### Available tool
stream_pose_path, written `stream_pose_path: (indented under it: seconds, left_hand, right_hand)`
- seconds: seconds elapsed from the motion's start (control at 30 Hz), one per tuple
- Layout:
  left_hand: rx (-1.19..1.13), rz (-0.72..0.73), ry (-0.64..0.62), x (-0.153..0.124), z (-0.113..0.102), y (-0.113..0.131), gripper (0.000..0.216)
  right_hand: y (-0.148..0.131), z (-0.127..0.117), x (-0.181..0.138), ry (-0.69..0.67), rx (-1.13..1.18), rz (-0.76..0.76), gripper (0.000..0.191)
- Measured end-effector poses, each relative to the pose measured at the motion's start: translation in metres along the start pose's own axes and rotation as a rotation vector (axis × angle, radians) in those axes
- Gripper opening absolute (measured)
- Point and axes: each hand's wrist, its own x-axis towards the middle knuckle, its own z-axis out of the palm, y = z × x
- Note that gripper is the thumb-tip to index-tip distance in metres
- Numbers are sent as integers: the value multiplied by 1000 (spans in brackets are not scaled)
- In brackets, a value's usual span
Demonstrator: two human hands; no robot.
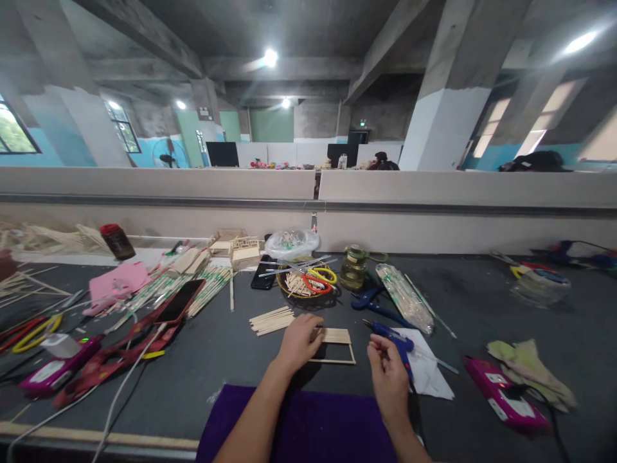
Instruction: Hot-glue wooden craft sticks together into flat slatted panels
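A small flat frame of thin wooden sticks (336, 335), its far side filled with sticks laid side by side, lies on the dark table. My left hand (299, 339) has its fingers and thumb closed on the frame's left end, which they partly hide. To the right, my right hand (389, 375) is curled with thumb and fingertips together; anything between them is too small to make out. Just beyond it a blue glue gun (384, 330) lies partly over white paper (432, 378). Loose wooden sticks (270, 319) lie in a row left of my left hand.
A basket of short sticks (297, 284) holds scissors (324, 278). Nearby are a glass jar (354, 267), blue pliers (371, 301) and a bagged stick bundle (405, 297). Magenta power strips (504, 393) flank the work area; a phone (180, 301) and cables lie left.
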Motion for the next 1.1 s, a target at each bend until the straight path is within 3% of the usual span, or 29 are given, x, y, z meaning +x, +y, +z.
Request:
stream_pose_path:
  seconds: [0.1, 0.3, 0.53, 0.63, 0.83, 0.97, 1.1]
  left_hand:
    - [-65, 10, 101, 2, -2, 5, 29]
    - [-140, -49, 136, 3, -6, 27, 18]
    - [-262, -196, 199, -38, 6, 51, 20]
    - [-168, -179, 130, -49, 11, 56, 24]
    - [147, -121, 106, -41, 16, 55, 37]
    - [205, -129, 68, -41, 23, 51, 36]
    - [217, -162, 50, -42, 24, 50, 34]
  right_hand:
    - [1, 0, 0, -20, 2, -2, 41]
    - [3, -3, 1, -16, -60, -32, 34]
    - [0, -3, -2, -55, -63, -88, 39]
    - [-7, -4, -3, -80, -129, -69, 45]
    - [-22, 2, 11, -174, -230, -72, 42]
    - [-33, 13, 31, -253, -333, -66, 28]
    - [-40, 28, 44, -271, -396, -25, 27]
